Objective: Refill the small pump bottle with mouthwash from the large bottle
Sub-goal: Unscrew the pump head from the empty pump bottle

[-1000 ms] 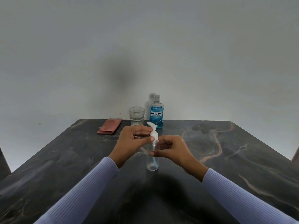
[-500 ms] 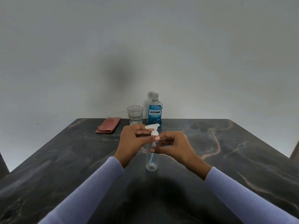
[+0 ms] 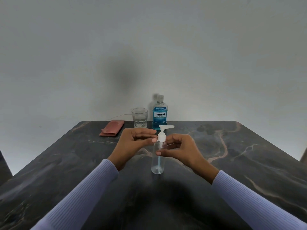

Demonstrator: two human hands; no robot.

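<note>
A clear pump bottle [image 3: 158, 161] stands upright on the dark marble table [image 3: 232, 163], near the middle, with its white pump [image 3: 162, 132] on top, the spout pointing to the right, and a thin tube running down inside the almost empty body. The left hand [image 3: 132, 143] reaches in from the left, its fingers curled, with the thumb tip touching the white collar of the pump; whether the other fingers close on the collar from behind I cannot tell for sure, though it looks like a pinch. The right hand [image 3: 181, 150] comes from the right and grips the bottle body just below the collar, thumb in front and fingers wrapped behind. Both arms wear ribbed lilac sleeves [image 3: 79, 196]. At the far edge of the table stands the large bottle [image 3: 159, 112], blue mouthwash with a blue label, its cap on, upright and well apart from the hands. Just to its left sits a glass [image 3: 139, 117] with a little clear liquid in it, and further left lies a folded reddish cloth [image 3: 112, 130]. A plain grey wall [image 3: 149, 47] rises behind the table
</note>
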